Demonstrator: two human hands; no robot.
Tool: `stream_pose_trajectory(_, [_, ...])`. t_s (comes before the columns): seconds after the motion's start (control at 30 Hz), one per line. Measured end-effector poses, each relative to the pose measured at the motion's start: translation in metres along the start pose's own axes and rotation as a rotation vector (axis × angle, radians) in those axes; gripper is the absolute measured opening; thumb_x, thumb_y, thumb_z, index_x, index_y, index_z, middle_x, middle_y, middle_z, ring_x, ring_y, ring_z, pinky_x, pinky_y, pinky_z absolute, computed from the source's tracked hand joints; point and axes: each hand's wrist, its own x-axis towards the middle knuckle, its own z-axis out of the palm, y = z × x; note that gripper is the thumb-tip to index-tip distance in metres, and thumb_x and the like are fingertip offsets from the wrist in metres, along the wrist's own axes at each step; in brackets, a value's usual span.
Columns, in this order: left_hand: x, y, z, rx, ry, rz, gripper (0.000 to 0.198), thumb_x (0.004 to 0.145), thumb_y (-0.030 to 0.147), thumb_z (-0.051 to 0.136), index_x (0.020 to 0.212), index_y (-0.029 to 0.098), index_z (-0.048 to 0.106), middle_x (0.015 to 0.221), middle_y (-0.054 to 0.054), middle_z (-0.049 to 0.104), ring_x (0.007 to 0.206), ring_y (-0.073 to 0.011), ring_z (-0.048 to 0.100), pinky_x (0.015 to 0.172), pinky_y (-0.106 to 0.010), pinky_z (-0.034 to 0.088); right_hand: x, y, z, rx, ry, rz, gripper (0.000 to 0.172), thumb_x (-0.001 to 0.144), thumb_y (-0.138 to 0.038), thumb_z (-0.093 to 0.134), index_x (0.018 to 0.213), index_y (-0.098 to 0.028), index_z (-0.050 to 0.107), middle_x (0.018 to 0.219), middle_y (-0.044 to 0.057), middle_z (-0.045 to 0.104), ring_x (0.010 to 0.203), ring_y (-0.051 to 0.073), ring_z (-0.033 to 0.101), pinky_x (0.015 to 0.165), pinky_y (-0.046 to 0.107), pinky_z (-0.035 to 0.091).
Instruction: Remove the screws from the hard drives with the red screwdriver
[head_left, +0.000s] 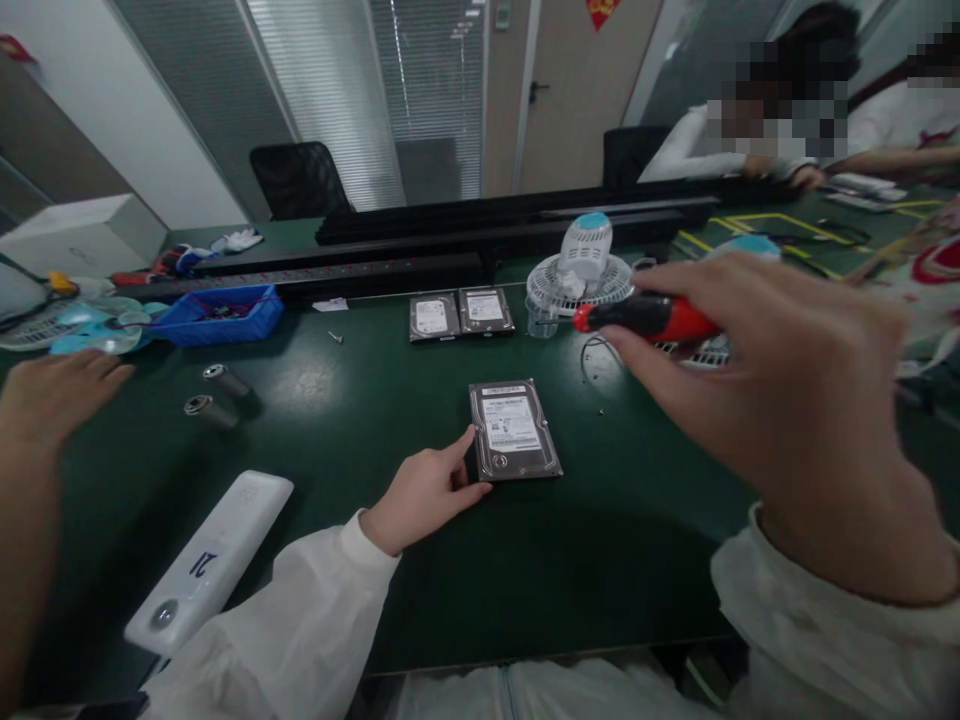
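Hard drive (517, 430), in the head view, is a flat, dark grey metal case lying label side up on the green bench (600, 570). Its white label carries small print too fine to read, a narrower strip of label runs along the far end, and a small round mark sits close to the near left corner. It lies to the right of the left hand (424, 490), touching it: the forefinger meets the left edge and the thumb reaches the near left corner. That hand is partly open, thumb and forefinger spread apart, bracing the case without wrapping round it. The right hand (787, 400) is raised to the right, well apart from the drive, its thumb and fingers closed on the handle of a red and black screwdriver (649, 315). The drive's long axis runs away from the wearer, the far end leaning slightly left; the screwdriver points left, roughly across that axis, its thin shaft faint. Beyond the drive, two more drives (433, 317) lie side by side, near a clear cup (541, 320). Another person's hand (64, 390) shows at the far left.
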Motion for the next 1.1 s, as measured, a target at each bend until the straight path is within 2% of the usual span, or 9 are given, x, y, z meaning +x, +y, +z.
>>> stream_pose_trajectory(0.13, [0.000,0.001,0.000,0.014,0.010,0.019,0.078,0.095,0.038,0.066,0.162,0.016,0.033,0.080,0.003,0.071,0.068,-0.0158,0.065,0.071,-0.029,0.050,-0.059,-0.001,0.024,0.077,0.038,-0.082,0.031,0.093,-0.020,0.066,0.124,-0.019,0.061,0.118,0.012,0.076,0.104,0.027,0.075,0.088,0.038,0.062])
stream_pose_trajectory(0.27, [-0.001,0.004,-0.001,-0.015,-0.008,0.022,0.077,0.096,0.037,0.064,0.163,0.017,0.030,0.077,0.005,0.070,0.065,-0.0151,0.064,0.070,-0.029,0.050,-0.114,-0.007,0.036,0.044,-0.113,-0.127,0.033,0.092,-0.015,0.066,0.124,-0.016,0.062,0.123,0.014,0.076,0.094,0.023,0.075,0.084,0.037,0.063])
stream_pose_trajectory(0.37, [-0.001,0.006,-0.003,-0.017,-0.016,0.007,0.078,0.096,0.038,0.064,0.163,0.017,0.029,0.078,0.004,0.070,0.065,-0.0153,0.064,0.067,-0.029,0.050,-0.139,-0.013,0.038,0.013,-0.181,-0.156,0.023,0.092,-0.014,0.063,0.114,-0.015,0.071,0.120,0.015,0.077,0.089,0.023,0.074,0.080,0.037,0.064])
stream_pose_trajectory(0.5, [-0.001,0.004,-0.002,-0.005,-0.008,0.011,0.078,0.096,0.040,0.064,0.163,0.016,0.030,0.078,0.004,0.070,0.064,-0.0149,0.063,0.066,-0.028,0.050,-0.154,-0.019,0.043,0.041,-0.267,-0.153,0.024,0.096,-0.019,0.057,0.111,-0.009,0.074,0.119,0.018,0.076,0.091,0.025,0.074,0.077,0.037,0.065])
stream_pose_trajectory(0.7, [0.000,0.001,0.000,-0.003,0.002,0.015,0.079,0.096,0.040,0.063,0.163,0.015,0.030,0.076,0.005,0.069,0.062,-0.0141,0.062,0.065,-0.028,0.050,-0.159,-0.020,0.042,0.104,-0.341,-0.109,0.031,0.099,-0.025,0.053,0.115,-0.008,0.073,0.124,0.018,0.074,0.096,0.026,0.074,0.078,0.038,0.065])
stream_pose_trajectory(0.83, [-0.001,0.001,0.000,-0.010,-0.012,-0.001,0.078,0.096,0.041,0.063,0.162,0.015,0.031,0.076,0.004,0.070,0.062,-0.0141,0.062,0.065,-0.027,0.050,-0.144,-0.003,0.034,0.101,-0.386,-0.075,0.034,0.100,-0.027,0.050,0.119,-0.011,0.073,0.130,0.016,0.072,0.103,0.028,0.073,0.087,0.043,0.063])
stream_pose_trajectory(0.9, [-0.001,0.000,0.001,-0.031,-0.016,0.001,0.078,0.096,0.042,0.063,0.163,0.016,0.031,0.076,0.004,0.070,0.062,-0.0141,0.063,0.064,-0.027,0.050,-0.128,0.015,0.033,0.091,-0.481,0.014,0.038,0.101,-0.027,0.045,0.118,-0.010,0.074,0.125,0.015,0.075,0.108,0.030,0.072,0.097,0.046,0.059])
stream_pose_trajectory(0.97, [-0.001,-0.002,0.001,-0.042,-0.014,0.009,0.077,0.097,0.043,0.062,0.162,0.017,0.031,0.077,0.004,0.070,0.061,-0.0140,0.063,0.064,-0.027,0.050,-0.110,0.036,0.039,0.097,-0.695,0.224,0.040,0.101,-0.027,0.043,0.124,-0.012,0.072,0.125,0.014,0.074,0.118,0.030,0.068,0.102,0.045,0.055])
stream_pose_trajectory(1.1, [-0.001,-0.003,0.002,-0.040,-0.007,0.014,0.075,0.097,0.043,0.063,0.161,0.017,0.034,0.077,0.004,0.070,0.062,-0.0139,0.063,0.064,-0.027,0.050,-0.080,0.068,0.067,0.089,-0.835,0.310,0.036,0.096,-0.030,0.049,0.113,-0.013,0.076,0.110,0.014,0.077,0.100,0.029,0.072,0.085,0.042,0.056])
